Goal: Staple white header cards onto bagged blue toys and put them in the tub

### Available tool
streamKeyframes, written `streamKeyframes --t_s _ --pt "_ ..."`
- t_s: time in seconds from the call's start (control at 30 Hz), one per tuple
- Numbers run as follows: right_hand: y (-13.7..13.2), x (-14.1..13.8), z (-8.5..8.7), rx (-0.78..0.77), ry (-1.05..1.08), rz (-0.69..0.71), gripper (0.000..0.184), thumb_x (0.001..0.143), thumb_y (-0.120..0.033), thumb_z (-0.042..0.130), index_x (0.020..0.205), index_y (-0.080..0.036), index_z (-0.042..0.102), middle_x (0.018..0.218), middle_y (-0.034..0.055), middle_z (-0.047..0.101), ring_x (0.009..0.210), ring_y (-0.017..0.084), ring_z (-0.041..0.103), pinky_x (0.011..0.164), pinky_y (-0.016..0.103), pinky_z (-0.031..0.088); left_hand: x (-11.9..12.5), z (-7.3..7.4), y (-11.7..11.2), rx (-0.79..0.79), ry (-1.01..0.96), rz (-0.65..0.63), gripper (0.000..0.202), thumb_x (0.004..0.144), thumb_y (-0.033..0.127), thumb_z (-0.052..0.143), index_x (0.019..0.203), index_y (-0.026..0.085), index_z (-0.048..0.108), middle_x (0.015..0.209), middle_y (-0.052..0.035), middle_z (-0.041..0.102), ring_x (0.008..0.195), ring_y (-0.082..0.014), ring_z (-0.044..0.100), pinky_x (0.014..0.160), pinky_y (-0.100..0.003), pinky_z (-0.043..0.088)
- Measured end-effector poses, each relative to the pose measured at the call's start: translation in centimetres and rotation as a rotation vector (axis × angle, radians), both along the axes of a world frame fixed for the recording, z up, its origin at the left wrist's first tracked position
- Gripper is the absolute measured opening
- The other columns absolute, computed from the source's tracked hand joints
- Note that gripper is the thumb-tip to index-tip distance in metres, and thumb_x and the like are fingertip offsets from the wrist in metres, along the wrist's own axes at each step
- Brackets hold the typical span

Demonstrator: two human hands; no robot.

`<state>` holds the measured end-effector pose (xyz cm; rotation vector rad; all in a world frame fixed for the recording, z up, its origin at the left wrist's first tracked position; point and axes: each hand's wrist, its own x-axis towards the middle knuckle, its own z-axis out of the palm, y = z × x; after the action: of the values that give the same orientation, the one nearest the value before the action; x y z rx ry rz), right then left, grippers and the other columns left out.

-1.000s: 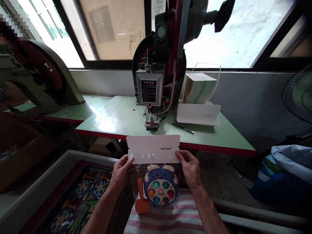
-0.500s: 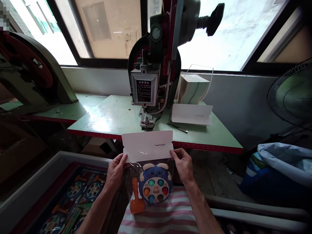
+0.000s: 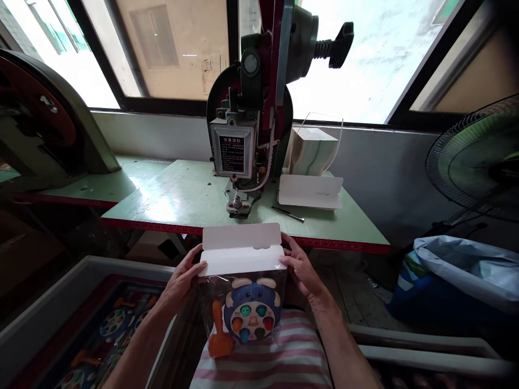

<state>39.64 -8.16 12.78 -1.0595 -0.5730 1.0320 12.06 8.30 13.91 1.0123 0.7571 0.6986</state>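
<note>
Above my lap, a clear plastic bag (image 3: 206,302) hangs from a creased white header card (image 3: 243,261). Inside the bag are a round blue animal-faced toy (image 3: 253,319) with coloured knobs and an orange toy hammer (image 3: 219,335). My left hand (image 3: 184,278) pinches the card's left edge, thumb in front and fingers behind. At the right edge, my right hand (image 3: 302,267) grips it the same way, its fingertips partly hidden behind the card. The card's upper flap is bent along the crease. Just beyond it stands the head of a stapling-type machine (image 3: 237,208).
A green worktable (image 3: 182,189) with a red edge bears a stack of cards (image 3: 312,154), another white card (image 3: 310,189) and a thin metal tool (image 3: 287,214). A grey crate (image 3: 87,270) of bagged toys lies left. A fan (image 3: 478,156) and blue sack (image 3: 413,286) are right.
The card's upper flap has bent more sharply along its crease, and my right fingers have moved up behind it. The view has turned slightly to the right.
</note>
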Motion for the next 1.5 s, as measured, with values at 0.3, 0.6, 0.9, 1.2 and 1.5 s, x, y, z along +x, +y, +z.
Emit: streamKeyframes --t_s 0.3,0.6,0.9,1.2,1.5 --pt "-0.4 1.1 -1.4 -0.013 -0.047 0.08 0.015 0.078 -0.032 0.078 0.088 -0.021 0.08 0.099 0.0047 0.077 0.094 0.024 0.069 0.081 0.031 0.053 0.0 -1.7 -0.8 0.018 -0.038 -0.007 0.022 0.075 0.037 0.083 0.081 0.017 0.075 0.068 -0.0006 0.073 0.053 -0.0139 0.067 0.049 -0.02 0.051" --pt "-0.7 1.0 -0.2 -0.055 -0.282 0.03 0.031 0.077 -0.044 0.082 0.101 -0.023 0.08 0.109 0.005 0.076 0.103 0.025 0.067 0.087 0.034 0.054 -0.4 -1.6 -0.2 0.082 0.043 -0.007 0.025 0.068 0.028 0.075 0.087 0.014 0.083 0.084 -0.0078 0.08 0.063 -0.0189 0.067 0.053 -0.023 0.047" --pt "-0.6 1.0 -0.2 -0.052 -0.333 0.026 0.03 0.081 -0.043 0.079 0.104 -0.023 0.079 0.11 0.0055 0.076 0.104 0.026 0.069 0.086 0.034 0.057 -1.1 -2.7 0.0 0.192 0.087 -0.11 0.035 0.081 0.038 0.078 0.111 0.021 0.081 0.106 -0.0088 0.08 0.097 -0.0272 0.072 0.077 -0.029 0.056" --pt "-0.2 0.6 -0.3 -0.051 -0.391 -0.032 0.032 0.078 -0.046 0.08 0.1 -0.023 0.08 0.104 0.0053 0.078 0.097 0.026 0.071 0.081 0.034 0.059 -0.6 -2.9 -0.1 0.195 0.064 -0.053 0.04 0.076 0.043 0.083 0.108 0.018 0.081 0.11 -0.0102 0.08 0.098 -0.0305 0.075 0.09 -0.038 0.06" --pt "0.7 0.8 -1.0 -0.011 -0.341 -0.356 0.036 0.066 -0.046 0.091 0.086 -0.023 0.072 0.08 0.0029 0.077 0.064 0.021 0.07 0.058 0.033 0.057 0.5 -0.4 -0.5 0.345 0.093 0.037 0.031 0.077 0.043 0.083 0.097 0.02 0.074 0.078 -0.0045 0.077 0.069 -0.0245 0.075 0.068 -0.033 0.059"
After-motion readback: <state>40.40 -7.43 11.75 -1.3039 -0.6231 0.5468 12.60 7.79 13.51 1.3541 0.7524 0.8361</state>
